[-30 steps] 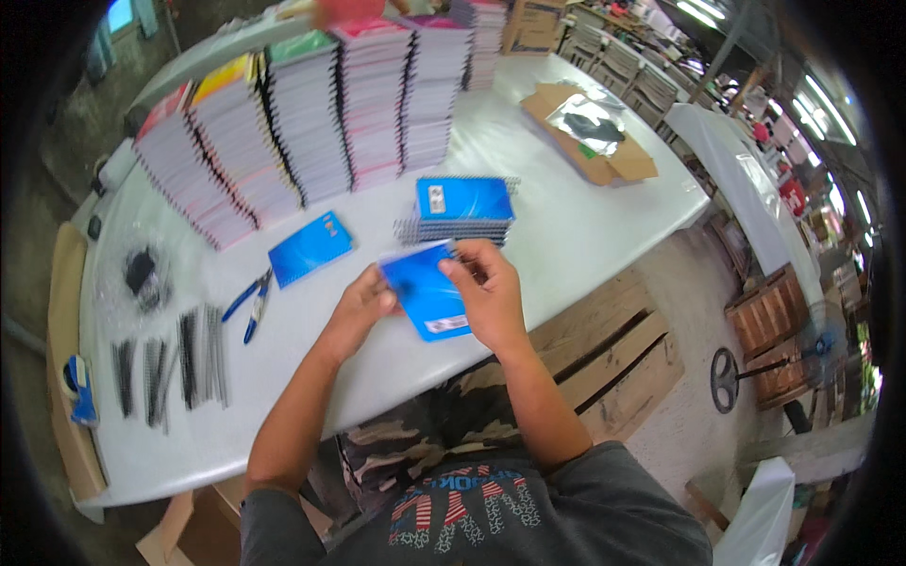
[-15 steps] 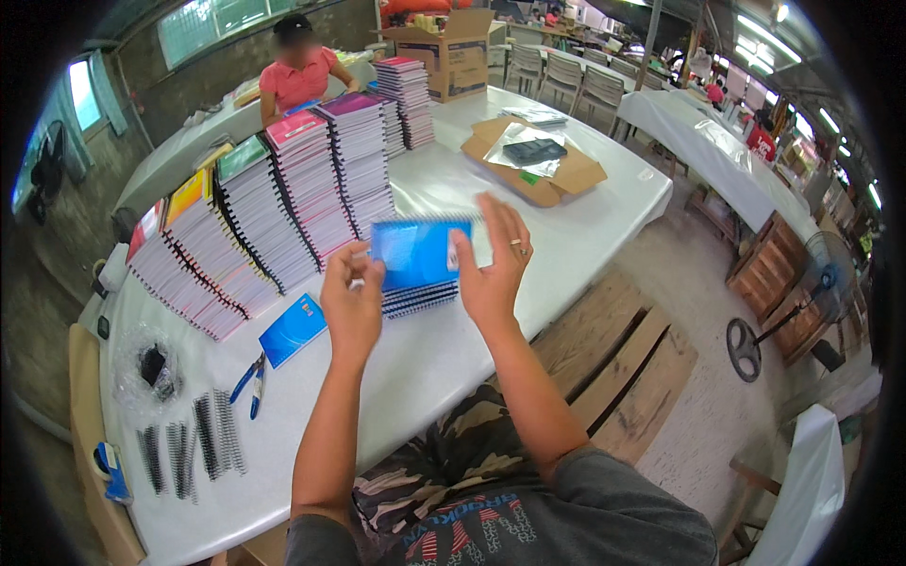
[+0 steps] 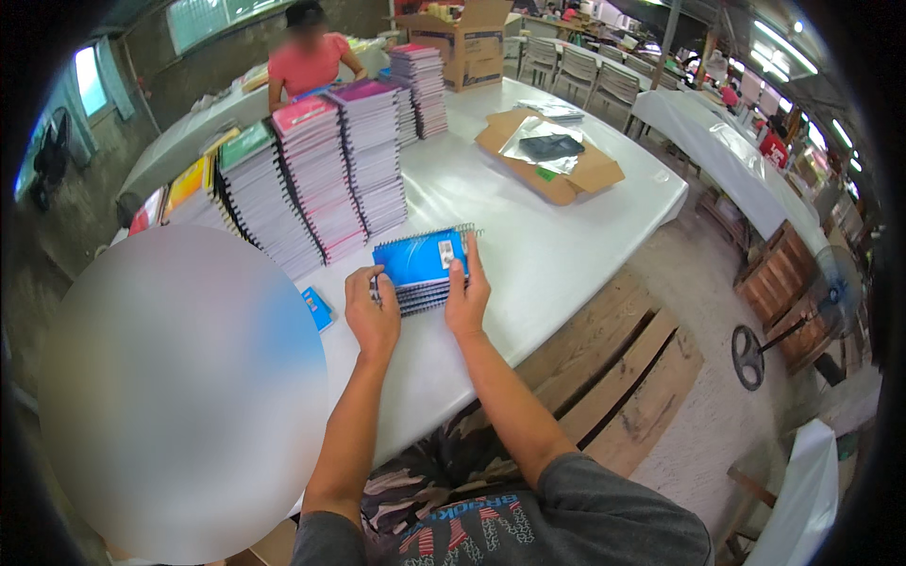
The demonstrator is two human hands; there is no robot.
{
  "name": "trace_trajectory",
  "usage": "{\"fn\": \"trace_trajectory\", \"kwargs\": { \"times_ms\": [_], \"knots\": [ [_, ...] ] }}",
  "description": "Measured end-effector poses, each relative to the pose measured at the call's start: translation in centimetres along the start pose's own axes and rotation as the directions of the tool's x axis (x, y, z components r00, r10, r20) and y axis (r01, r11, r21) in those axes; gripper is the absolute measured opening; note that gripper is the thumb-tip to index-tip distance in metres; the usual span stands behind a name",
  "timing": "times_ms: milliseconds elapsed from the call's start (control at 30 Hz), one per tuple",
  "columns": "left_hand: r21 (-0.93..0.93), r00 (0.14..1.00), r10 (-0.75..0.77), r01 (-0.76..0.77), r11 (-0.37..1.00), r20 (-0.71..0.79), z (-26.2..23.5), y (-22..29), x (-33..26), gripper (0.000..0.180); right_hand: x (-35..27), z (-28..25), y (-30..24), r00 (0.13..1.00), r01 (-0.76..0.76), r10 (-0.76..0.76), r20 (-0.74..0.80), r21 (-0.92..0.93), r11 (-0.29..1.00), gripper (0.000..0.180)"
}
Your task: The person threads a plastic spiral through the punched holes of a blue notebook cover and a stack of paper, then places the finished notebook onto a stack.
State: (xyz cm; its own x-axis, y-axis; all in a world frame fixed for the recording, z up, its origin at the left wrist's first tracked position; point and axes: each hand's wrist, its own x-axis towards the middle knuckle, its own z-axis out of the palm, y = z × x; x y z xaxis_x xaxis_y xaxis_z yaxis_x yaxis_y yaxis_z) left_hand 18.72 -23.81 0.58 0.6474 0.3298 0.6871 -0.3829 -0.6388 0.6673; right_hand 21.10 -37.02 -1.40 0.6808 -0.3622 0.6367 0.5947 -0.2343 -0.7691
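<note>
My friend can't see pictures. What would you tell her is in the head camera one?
Two bare hands, left hand and right hand, grip a small stack of blue spiral notebooks on a white table. Behind stand tall notebook stacks, an open flat cardboard box, and a person in a pink shirt.

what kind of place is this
Probably a workshop where notebooks are put together or packed: tall stacks of spiral notebooks on long white tables, open cardboard boxes, and another person at the next table.

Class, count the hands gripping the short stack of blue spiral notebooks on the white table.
2: the left hand at the stack's left edge and the right hand at its right edge. None looks hidden.
</note>
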Motion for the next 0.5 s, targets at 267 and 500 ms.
{"fn": "trace_trajectory", "kwargs": {
  "times_ms": [267,500],
  "knots": [
    [-0.223,0.984,-0.171,0.155,0.962,-0.053,0.9,-0.8,0.5,0.020,0.9,-0.1,-0.2,0.958,-0.240,0.252,-0.137,0.095,0.966,0.026],
    [-0.196,0.977,-0.195,0.176,0.965,-0.081,1.1,-1.0,0.4,0.024,0.8,0.1,1.9,0.971,-0.150,0.171,-0.164,0.132,0.980,0.017]
  ]
}}
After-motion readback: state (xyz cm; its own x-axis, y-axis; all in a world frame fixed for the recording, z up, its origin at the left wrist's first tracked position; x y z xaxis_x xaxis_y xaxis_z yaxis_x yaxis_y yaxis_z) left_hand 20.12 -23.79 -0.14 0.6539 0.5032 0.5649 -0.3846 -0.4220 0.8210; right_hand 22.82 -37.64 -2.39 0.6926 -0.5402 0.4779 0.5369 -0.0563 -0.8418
